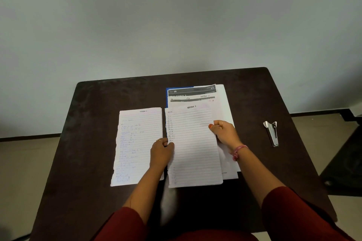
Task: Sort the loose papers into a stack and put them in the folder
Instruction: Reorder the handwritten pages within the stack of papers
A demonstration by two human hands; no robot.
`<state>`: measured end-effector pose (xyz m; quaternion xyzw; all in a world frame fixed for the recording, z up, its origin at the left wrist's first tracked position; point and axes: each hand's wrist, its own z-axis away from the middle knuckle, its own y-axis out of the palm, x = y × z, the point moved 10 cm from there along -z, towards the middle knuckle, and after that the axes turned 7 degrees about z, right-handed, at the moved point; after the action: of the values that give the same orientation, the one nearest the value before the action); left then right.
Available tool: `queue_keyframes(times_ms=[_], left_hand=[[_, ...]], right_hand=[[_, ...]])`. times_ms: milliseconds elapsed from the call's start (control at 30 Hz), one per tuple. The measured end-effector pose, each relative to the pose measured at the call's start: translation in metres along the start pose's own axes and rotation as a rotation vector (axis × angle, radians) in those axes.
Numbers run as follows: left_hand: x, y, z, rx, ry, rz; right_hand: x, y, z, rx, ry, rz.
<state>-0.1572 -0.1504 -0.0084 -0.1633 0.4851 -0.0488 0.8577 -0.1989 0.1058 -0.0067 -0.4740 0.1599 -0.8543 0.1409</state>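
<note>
White lined sheet [194,146], thin and floppy, is pinched at mid-height by both hands: left hand [161,151] on its left edge, right hand [225,133] on its right. It lies over loose papers [227,103] and a blue folder [167,94]; a second pile [137,143] lies just left. Light paper likely bends and slides, so opposite edges suit.

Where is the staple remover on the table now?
In the head view the staple remover lies alone on the right part of the dark table, apart from the papers, right of the right hand.

Likely an office — dark desk [117,94], stapler [271,133], bare wall [176,15].
</note>
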Motion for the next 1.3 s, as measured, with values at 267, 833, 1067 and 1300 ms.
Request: queue_keyframes(times_ms=[267,833,1067,1300], left_hand=[[0.000,-0.015,0.024,-0.008,0.109,0.034],[0.026,0.007,0.034,0.095,0.028,-0.093],[0.031,0.012,0.036,0.116,0.028,-0.227],[0.024,0.014,0.037,0.139,0.080,-0.287]], right_hand=[[-0.013,-0.025,0.045,0.032,0.028,-0.248],[-0.066,-0.016,0.070,0.140,0.015,0.328],[0.001,-0.037,0.036,0.005,-0.222,0.634],[0.009,-0.002,0.001,0.205,-0.261,0.905]])
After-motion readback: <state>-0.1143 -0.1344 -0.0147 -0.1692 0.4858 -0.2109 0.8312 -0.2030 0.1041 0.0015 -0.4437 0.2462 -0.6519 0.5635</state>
